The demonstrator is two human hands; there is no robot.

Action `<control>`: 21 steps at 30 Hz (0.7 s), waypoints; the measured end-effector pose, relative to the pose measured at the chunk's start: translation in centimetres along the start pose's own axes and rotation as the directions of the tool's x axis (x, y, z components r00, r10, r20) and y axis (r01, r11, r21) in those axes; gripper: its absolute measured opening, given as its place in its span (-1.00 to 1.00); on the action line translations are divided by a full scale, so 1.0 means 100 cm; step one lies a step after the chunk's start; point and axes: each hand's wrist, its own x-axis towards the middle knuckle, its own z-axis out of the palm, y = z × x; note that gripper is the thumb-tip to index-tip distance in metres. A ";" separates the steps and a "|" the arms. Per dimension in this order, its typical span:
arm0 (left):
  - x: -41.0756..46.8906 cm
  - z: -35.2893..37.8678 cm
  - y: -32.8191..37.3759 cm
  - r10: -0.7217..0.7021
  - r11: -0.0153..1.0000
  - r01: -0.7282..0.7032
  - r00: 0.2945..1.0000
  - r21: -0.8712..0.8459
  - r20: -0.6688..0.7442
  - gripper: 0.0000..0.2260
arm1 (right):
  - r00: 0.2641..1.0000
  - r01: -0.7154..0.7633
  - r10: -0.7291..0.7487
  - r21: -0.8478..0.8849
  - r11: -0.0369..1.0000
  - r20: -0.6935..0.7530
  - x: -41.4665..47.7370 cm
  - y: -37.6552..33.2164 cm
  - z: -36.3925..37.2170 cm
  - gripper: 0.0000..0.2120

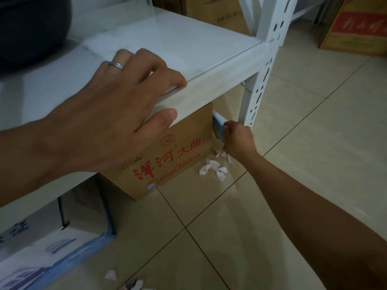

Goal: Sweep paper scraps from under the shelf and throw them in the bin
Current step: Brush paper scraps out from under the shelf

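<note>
My left hand [117,105] grips the front edge of the white metal shelf [219,80], fingers on top and thumb on the rail. My right hand [236,141] reaches low under the shelf beside its corner post and is shut on a light blue object [217,126], mostly hidden behind a brown carton. White paper scraps [213,167] lie on the tiled floor just below that hand. More scraps [125,279] lie near the bottom edge of the view. No bin is in view.
A brown carton with red characters [167,158] stands under the shelf. A white and blue box [52,248] sits at lower left. A dark round pot [31,28] rests on the shelf. Cartons [356,28] stand at the far right on beige floor tiles.
</note>
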 end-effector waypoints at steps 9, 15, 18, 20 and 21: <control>0.000 0.003 -0.003 0.011 1.000 -0.010 0.999 0.021 -0.043 -0.55 | 0.996 0.051 -0.048 -0.047 0.998 0.069 -0.050 0.042 -0.044 -0.79; -0.001 0.003 -0.005 0.029 0.998 -0.027 0.998 0.051 -0.050 -0.56 | 0.955 0.257 -0.160 -0.431 0.865 0.249 -0.042 0.050 -0.023 -0.75; -0.001 0.003 -0.006 0.038 0.997 -0.034 0.998 0.063 -0.058 -0.56 | 0.933 0.302 -0.174 -0.423 0.854 0.316 -0.056 0.050 -0.034 -0.74; -0.001 0.004 -0.007 0.047 0.997 -0.043 0.997 0.064 -0.066 -0.56 | 0.944 0.303 -0.211 -0.412 0.859 0.256 -0.060 0.052 -0.046 -0.76; -0.001 0.005 -0.007 0.049 0.997 -0.045 0.996 0.062 -0.068 -0.56 | 0.949 0.302 -0.225 -0.434 0.849 0.219 -0.058 0.053 -0.049 -0.78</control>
